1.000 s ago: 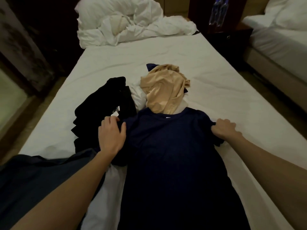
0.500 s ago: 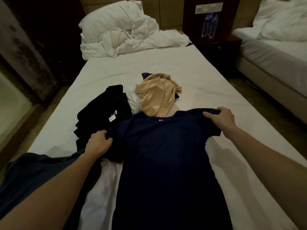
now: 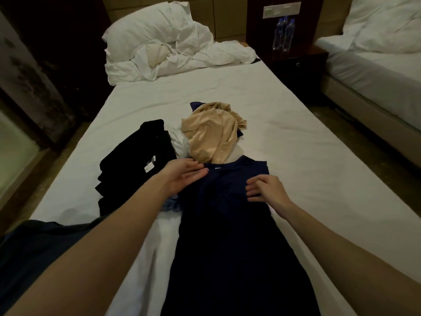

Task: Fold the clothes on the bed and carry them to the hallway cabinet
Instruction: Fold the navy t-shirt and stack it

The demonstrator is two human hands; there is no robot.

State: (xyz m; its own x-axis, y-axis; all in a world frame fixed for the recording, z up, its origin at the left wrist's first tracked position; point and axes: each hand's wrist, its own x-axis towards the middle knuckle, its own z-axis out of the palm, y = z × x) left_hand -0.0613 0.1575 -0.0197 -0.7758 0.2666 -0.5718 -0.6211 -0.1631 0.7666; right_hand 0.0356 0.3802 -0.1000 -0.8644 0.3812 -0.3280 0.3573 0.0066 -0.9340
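- Bed [image 3: 284, 133], white sheet, fills most of the head view; all the clothes lie on it, mid to near end.
- Second bed [image 3: 376, 71] at far right, white bedding, well apart across a strip of floor.
- Crumpled white duvet and pillow [image 3: 164, 46] heaped at the head end.
- Navy t-shirt [image 3: 227, 236] flat on the sheet, collar toward the head end, hem running off the bottom edge; both sleeves folded in over the chest (long narrow shape).
- Black garment [image 3: 134, 165] bunched just left of the navy t-shirt, small white tag showing.
- Beige garment [image 3: 211, 133] crumpled just beyond the collar, lying over a white piece and a dark blue scrap.
- Left hand [image 3: 182, 179] at the shirt's upper left, fingers straight and together, tips on the folded-in sleeve by the collar; grip released, flat contact only.
- Right hand [image 3: 266, 190] over the right chest, fingers loosely bent, tips touching the fabric; nothing grasped.
- Dark nightstand [image 3: 298, 65] between the beds.
- Two water bottles [image 3: 283, 34] upright on it, side by side.
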